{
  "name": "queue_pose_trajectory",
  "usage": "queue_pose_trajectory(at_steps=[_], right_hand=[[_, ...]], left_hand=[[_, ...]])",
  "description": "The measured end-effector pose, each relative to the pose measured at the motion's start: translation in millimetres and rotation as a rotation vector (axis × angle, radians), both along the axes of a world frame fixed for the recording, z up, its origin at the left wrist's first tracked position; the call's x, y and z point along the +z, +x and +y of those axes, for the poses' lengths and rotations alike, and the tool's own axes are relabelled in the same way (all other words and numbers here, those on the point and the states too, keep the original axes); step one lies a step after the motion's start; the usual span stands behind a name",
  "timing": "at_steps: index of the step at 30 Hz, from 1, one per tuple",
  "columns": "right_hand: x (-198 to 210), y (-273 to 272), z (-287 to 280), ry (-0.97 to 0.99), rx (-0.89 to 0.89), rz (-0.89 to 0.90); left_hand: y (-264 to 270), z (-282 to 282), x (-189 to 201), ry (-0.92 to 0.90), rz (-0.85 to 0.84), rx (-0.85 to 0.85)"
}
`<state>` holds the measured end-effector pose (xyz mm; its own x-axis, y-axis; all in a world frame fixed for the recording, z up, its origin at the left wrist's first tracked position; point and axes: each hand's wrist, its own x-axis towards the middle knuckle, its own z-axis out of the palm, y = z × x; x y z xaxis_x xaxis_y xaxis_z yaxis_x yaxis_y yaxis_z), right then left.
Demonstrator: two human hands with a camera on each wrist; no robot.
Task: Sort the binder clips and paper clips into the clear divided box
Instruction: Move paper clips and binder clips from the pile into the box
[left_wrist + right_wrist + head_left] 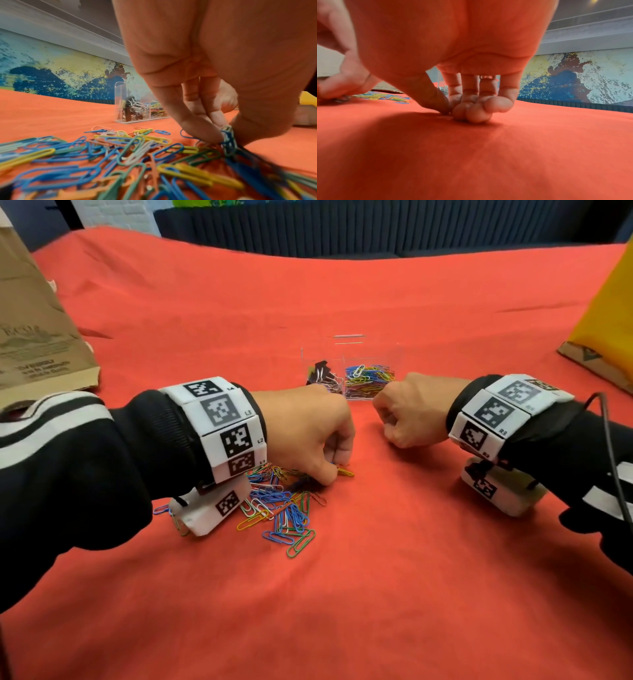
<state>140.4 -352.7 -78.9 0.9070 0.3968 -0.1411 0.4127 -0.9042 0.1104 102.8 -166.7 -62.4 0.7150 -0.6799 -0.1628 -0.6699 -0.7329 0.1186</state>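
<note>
A loose pile of coloured paper clips (281, 508) lies on the red cloth under my left wrist. My left hand (337, 469) reaches down at the pile's far edge. In the left wrist view, thumb and fingers of the left hand (226, 136) pinch a small bunch of paper clips (229, 140). The clear divided box (373, 397) stands just beyond both hands. Black binder clips (322, 376) fill its left compartment and paper clips (368, 376) its right one. My right hand (399, 422) rests on the cloth as a fist, and its curled fingers (471, 113) hold nothing.
A brown paper bag (34, 337) stands at the far left. A yellow bag (609, 313) sits on cardboard (589, 364) at the far right. Red cloth (376, 594) covers the table, bare in front of my right hand and towards me.
</note>
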Motion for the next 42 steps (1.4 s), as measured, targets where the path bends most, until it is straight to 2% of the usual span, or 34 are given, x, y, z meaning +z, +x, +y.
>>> queue_pose_trajectory(at_steps=[6,13,21,25,29,33,42], right_hand=[[2,-2,0,0.005,-0.001,0.006],[4,-3,0,0.008,0.005,0.023],[3,-1,-2,0.008,0.034,0.014],[1,-2,1,-0.011,0.063,-0.015],[1,-2,1,0.002,0.068,-0.023],[1,-3,0,-0.004,0.079,-0.025],[3,-4,2,-0.023,0.081,-0.023]], left_hand=[[8,4,17,-0.040,-0.027,0.003],[41,-1,47,-0.206,0.047,0.062],[96,-36,79,-0.385,-0.178,0.161],[111,-52,73,-0.288,-0.326,0.177],[114,-64,64,-0.124,-0.424,0.067],[115,-68,61,-0.054,-0.458,0.004],[118,-62,65,-0.130,-0.420,0.057]])
